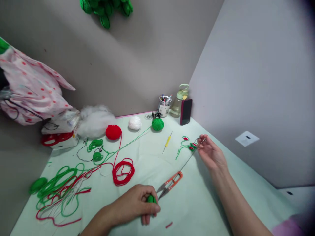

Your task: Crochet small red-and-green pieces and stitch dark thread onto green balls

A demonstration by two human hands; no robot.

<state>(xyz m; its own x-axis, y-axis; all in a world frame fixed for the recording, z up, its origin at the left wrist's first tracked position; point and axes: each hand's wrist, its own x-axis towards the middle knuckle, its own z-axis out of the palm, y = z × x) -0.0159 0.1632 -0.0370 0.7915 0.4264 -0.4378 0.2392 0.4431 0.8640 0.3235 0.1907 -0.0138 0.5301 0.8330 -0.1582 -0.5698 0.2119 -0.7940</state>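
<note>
Our left hand (134, 205) is clenched around a small green crocheted piece (151, 199) at six o'clock on the pale green tabletop (197, 209). Our right hand (212, 154), at three o'clock, pinches what looks like a thin needle (203, 141) — a fine strand (189, 159) stretches taut between them. A hard tug could snap it, or snag the orange snips (172, 181) underneath. A soft, round red yarn ball (113, 132) sits at eleven.
</note>
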